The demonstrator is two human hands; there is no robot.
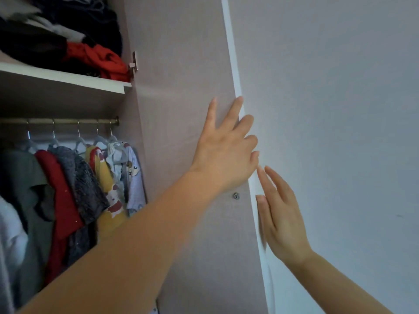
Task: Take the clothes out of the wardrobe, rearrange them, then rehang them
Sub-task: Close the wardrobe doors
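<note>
**Head view, sole view.**

1. Wardrobe door (181,64): open, inner face to the camera. It fills the centre of the frame from top to bottom, and its white edge runs down the middle right.
2. Left hand (224,152): centre of the frame, palm against the inner face. Several fingers bend round the white edge and grip it; one lies straight on the panel.
3. Right hand (282,220): lower right, fingers straight and close together. The fingertips touch the door edge and the hand holds nothing.
4. Hanging clothes (65,189): lower left, all on hangers (79,141) on the rail (61,121). They are untouched and well apart from both hands.
5. Shelf (68,79): upper left, carrying a folded pile (68,37) of dark and red cloth.
6. Hinge (133,63): beside the shelf end.
7. Screw head (236,196): on the door, just below the left wrist.
8. Wall (340,87): right half of the frame, close behind the door edge.

**Condition:** judged to be the opening step, with no garment taken out yet.

**Hazards:**
- If the door swings further, it could strike the wall.
- The same swing could trap the right fingertips, or the wrapped left fingers, between edge and wall.
- The hangers are crowded, so pulling one garment may drag a neighbour off the rail.
</note>
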